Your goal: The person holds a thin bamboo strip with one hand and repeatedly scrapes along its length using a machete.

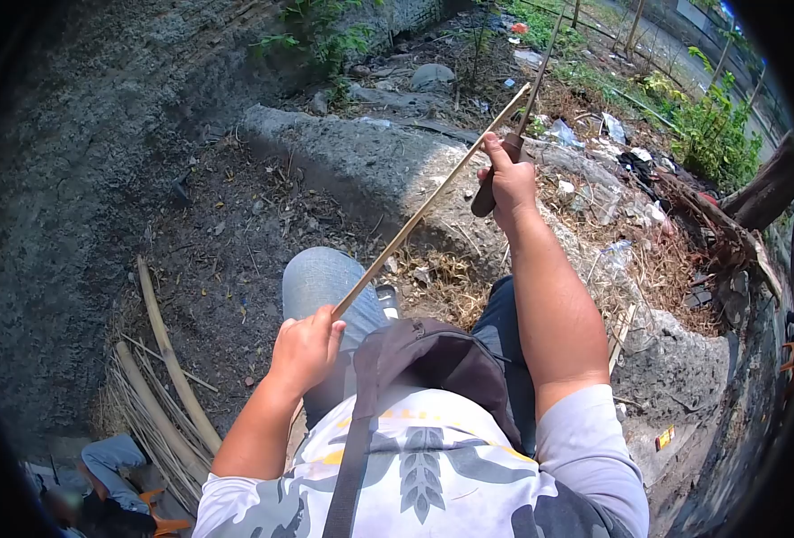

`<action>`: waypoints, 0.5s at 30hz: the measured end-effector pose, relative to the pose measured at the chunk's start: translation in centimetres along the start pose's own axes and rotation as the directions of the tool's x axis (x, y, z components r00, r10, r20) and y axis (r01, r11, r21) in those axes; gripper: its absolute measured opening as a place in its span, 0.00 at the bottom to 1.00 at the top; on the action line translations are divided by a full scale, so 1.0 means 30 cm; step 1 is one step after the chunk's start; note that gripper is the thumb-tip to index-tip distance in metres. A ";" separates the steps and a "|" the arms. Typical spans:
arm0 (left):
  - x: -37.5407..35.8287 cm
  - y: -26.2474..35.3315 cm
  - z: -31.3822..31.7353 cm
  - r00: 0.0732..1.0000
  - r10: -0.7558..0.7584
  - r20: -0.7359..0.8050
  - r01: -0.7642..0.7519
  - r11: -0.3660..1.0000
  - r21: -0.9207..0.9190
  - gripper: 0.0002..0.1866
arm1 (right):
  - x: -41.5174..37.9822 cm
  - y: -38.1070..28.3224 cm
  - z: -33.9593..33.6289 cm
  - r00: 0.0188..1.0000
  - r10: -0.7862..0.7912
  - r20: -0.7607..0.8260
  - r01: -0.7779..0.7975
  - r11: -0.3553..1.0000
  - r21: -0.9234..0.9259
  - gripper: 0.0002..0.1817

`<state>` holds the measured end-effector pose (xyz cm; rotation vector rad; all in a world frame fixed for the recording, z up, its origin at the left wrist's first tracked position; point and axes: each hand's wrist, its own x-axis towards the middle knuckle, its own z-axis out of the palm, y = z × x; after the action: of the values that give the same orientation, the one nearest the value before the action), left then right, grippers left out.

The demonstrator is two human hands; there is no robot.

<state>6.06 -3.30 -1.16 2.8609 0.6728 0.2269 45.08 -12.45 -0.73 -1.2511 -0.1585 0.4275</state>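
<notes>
A long, thin bamboo strip (424,210) slants across the view, rising from lower left to upper right over my knees. Its lower end is in the closed fingers of my left hand (304,353), beside my knee in light jeans. My right hand (513,186) is wrapped round the brown handle of a long-bladed knife (511,145), its narrow blade pointing up and away. The right thumb is stretched up against the strip near its far end, and strip and blade lie close together there. A dark bag (442,359) rests on my lap.
Bamboo poles (175,359) and thin sticks lie at the left. A rough stone ledge (361,166) crosses in front of me, with litter and dry grass beyond. A log (764,193) is at the right, and a seated person (115,466) at lower left.
</notes>
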 end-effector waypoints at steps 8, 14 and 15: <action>-0.009 -0.004 -0.049 0.977 -0.021 0.213 0.048 0.991 -0.124 0.20 | -0.007 0.026 0.015 0.982 0.096 0.163 -0.123 0.979 0.164 0.12; -0.097 -0.106 -0.120 0.989 -0.145 -0.007 0.138 0.954 -0.265 0.41 | 0.029 0.048 -0.020 0.992 0.101 0.080 -0.117 0.965 0.234 0.11; -0.138 -0.154 -0.132 0.970 -0.228 0.088 0.243 0.929 -0.277 0.45 | 0.032 0.045 -0.027 0.991 0.111 0.073 -0.126 0.958 0.256 0.13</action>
<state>-0.32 -0.53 1.22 2.4756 0.8853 0.1911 45.95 -12.46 -2.36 -0.9926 -0.0736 0.5705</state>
